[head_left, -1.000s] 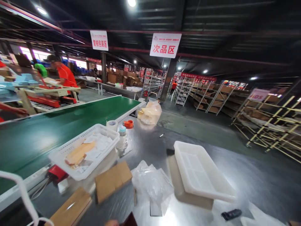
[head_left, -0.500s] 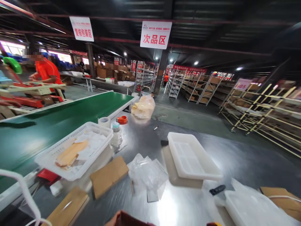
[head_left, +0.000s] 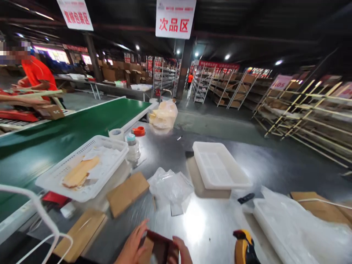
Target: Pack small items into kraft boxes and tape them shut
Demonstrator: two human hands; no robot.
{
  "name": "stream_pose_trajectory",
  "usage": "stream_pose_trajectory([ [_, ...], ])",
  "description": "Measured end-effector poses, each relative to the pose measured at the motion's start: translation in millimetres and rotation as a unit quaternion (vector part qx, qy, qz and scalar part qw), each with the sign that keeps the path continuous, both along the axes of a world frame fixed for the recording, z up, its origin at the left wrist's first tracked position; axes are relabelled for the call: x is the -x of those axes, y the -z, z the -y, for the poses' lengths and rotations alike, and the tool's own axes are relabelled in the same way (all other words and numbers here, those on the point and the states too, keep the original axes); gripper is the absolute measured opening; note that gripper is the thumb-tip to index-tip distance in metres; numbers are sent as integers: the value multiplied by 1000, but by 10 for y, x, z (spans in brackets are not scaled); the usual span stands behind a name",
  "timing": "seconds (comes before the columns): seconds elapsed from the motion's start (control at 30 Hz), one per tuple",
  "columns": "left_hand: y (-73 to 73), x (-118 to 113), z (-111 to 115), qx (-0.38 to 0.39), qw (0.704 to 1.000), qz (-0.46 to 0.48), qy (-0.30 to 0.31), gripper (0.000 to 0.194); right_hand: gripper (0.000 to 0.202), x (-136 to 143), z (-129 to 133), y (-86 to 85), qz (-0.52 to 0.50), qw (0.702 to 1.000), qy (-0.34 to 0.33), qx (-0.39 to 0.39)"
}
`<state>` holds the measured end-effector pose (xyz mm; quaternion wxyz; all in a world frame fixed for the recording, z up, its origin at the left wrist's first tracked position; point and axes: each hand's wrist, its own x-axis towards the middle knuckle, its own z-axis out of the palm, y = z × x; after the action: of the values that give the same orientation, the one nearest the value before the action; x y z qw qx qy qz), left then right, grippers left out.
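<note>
At the bottom edge of the head view, a small open cardboard box (head_left: 162,245) sits between my hands, its inside dark reddish brown. My left hand (head_left: 134,244) holds the box's left side, with its fingers reaching along the flap. On the opposite side, my right hand (head_left: 182,250) grips the wall, mostly cut off by the frame edge. What lies inside the box I cannot make out. To the right on the metal table (head_left: 211,227) is a yellow and black tape dispenser (head_left: 244,246). Clear plastic bags (head_left: 171,189) lie just beyond the box.
A white basket (head_left: 110,161) with papers stands at left beside the green conveyor belt (head_left: 115,113). Flat cartons (head_left: 128,194) lie near it. A white tray (head_left: 220,165) and a plastic-covered tray (head_left: 291,227) are at right. A co-worker (head_left: 40,73) in orange stands far left.
Both my hands and more of the box have come into view at the bottom. The tape dispenser shows more fully. The camera view has tilted down, and a carton shows by the co-worker.
</note>
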<state>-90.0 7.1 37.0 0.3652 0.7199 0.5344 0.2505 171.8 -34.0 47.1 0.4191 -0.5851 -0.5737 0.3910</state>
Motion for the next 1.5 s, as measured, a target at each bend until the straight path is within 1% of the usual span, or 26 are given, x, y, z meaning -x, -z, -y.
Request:
stream_pose_trajectory([
  [0.07, -165, 59, 36, 4, 999, -23, 44, 62, 40, 36, 51, -38, -7, 1000, -10, -1],
  [0.13, -323, 82, 27, 18, 995, -43, 91, 60, 34, 76, 37, -117, -24, 999, -24, -15],
  [0.2, -433, 89, 5, 28, 990, -68, 120, 54, 25, 101, -8, -209, -41, 998, -34, -25],
  [0.3, -508, 106, 1, 5, 985, -88, 149, 55, 16, 103, -23, -313, -51, 998, -44, -10],
  [0.37, -527, 137, 16, -14, 982, -84, 171, 47, 13, 87, 26, -345, -39, 997, -69, 13],
  [0.4, -538, 158, 26, -14, 979, -79, 185, 40, 14, 77, 61, -353, -29, 996, -86, 27],
  [0.47, -570, 205, 46, 10, 973, -68, 219, 27, 20, 61, 125, -365, -19, 992, -108, 60],
  [0.5, -593, 225, 54, 31, 970, -62, 234, 25, 26, 57, 147, -371, -28, 990, -112, 81],
  [0.53, -617, 238, 61, 50, 967, -57, 243, 32, 35, 57, 160, -377, -46, 987, -109, 104],
  [0.6, -655, 232, 68, 71, 967, -46, 239, 56, 52, 69, 163, -383, -94, 981, -95, 143],
  [0.63, -660, 209, 70, 72, 971, -40, 223, 58, 56, 81, 159, -379, -112, 978, -87, 153],
  [0.67, -649, 174, 72, 69, 977, -36, 200, 53, 56, 96, 156, -367, -119, 978, -77, 155],
  [0.73, -576, 80, 90, 66, 987, -26, 141, 30, 50, 129, 156, -323, -108, 982, -49, 145],
  [0.77, -518, 28, 109, 67, 991, -18, 112, 21, 46, 146, 161, -293, -98, 985, -33, 136],
  [0.8, -452, -20, 137, 67, 994, -8, 86, 16, 43, 161, 169, -262, -90, 988, -18, 127],
  [0.9, -274, -120, 257, 60, 997, 21, 41, 16, 39, 197, 197, -193, -112, 987, 17, 116],
  [0.97, -230, -133, 330, 40, 999, 11, 30, 18, 50, 213, 210, -183, -148, 980, 30, 132],
  [1.0, -236, -123, 352, 22, 999, -7, 38, 19, 55, 219, 213, -188, -164, 975, 36, 143],
  [1.03, -257, -102, 362, 0, 998, -30, 58, 21, 59, 224, 212, -196, -177, 971, 41, 154],
  [1.1, -320, -30, 345, -41, 987, -78, 133, 30, 61, 229, 202, -216, -196, 965, 48, 169],
  [1.17, -371, 71, 303, -68, 968, -109, 215, 50, 60, 230, 186, -222, -207, 962, 48, 173],
  [1.23, -376, 177, 267, -88, 952, -123, 264, 68, 59, 232, 170, -206, -216, 962, 55, 160],
  [1.27, -359, 224, 258, -99, 948, -126, 275, 70, 58, 235, 162, -191, -222, 961, 64, 152],
  [1.3, -333, 265, 256, -109, 946, -126, 279, 69, 57, 241, 155, -174, -229, 960, 74, 145],
  [1.4, -242, 335, 270, -132, 948, -110, 269, 57, 55, 286, 137, -124, -253, 951, 97, 147],
  [1.5, -196, 352, 275, -142, 952, -93, 257, 52, 54, 329, 122, -100, -255, 951, 83, 154],
])
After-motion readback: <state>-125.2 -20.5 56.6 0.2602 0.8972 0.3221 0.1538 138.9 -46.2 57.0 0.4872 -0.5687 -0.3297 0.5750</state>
